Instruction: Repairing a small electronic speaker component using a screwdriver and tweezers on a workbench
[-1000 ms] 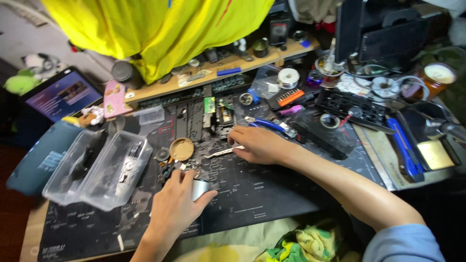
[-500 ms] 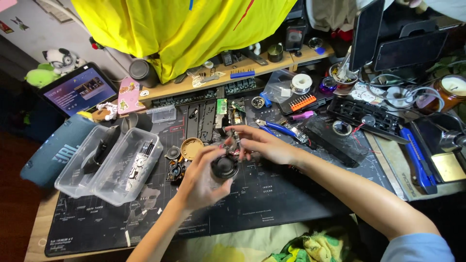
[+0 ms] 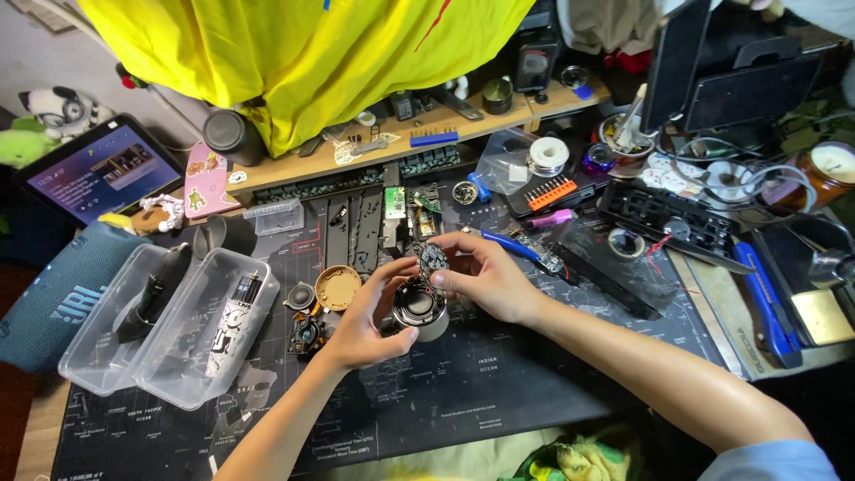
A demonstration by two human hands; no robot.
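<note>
My left hand holds a small round speaker driver, black cone up, just above the dark desk mat. My right hand pinches a small round circuit board at the driver's upper rim; the two parts touch or nearly touch. A tan round cap and small black parts lie just left of my left hand.
An open clear plastic case with black parts lies at left, beside a blue-grey speaker and a tablet. Blue pliers, an orange bit set, a solder reel and black trays crowd the right. A blue knife lies far right.
Both hands lifted off the mat and came together; my left hand picked up the speaker driver and my right hand brought the round circuit board to it.
</note>
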